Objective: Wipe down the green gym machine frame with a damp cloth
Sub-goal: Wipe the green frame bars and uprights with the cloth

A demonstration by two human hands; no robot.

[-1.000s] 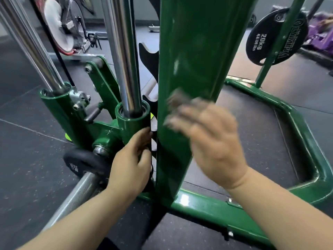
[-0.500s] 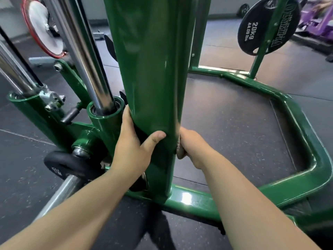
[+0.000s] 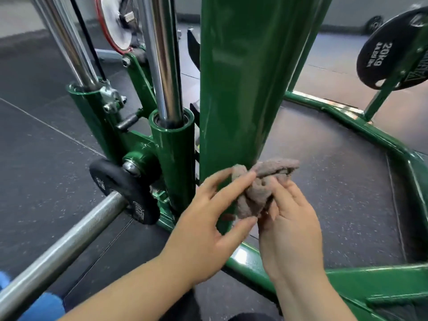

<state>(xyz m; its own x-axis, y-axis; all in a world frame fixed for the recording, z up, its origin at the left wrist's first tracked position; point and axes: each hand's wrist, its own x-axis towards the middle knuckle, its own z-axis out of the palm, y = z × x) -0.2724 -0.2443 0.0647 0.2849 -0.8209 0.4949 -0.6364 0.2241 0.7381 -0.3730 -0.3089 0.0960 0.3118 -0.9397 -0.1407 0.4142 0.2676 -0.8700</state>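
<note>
L hand [image 3: 208,218] & R hand [image 3: 291,221] both pinch bunched cloth [image 3: 257,195] by post [image 3: 236,89]. Best refold to a flat clean face, then wipe w/ long strokes.

Your cloth [image 3: 257,193] is soft, nubby terry, matt brown-grey. At twelve o'clock from it, the green upright [image 3: 236,89] is smooth painted metal with a high gloss. At ten o'clock the guide rod [image 3: 162,66] is polished chrome. At eight o'clock the barbell shaft [image 3: 69,237] is dull knurled steel, and its plate [image 3: 125,193] looks like matt black rubber. The floor [image 3: 335,181] is matt speckled rubber.
</note>
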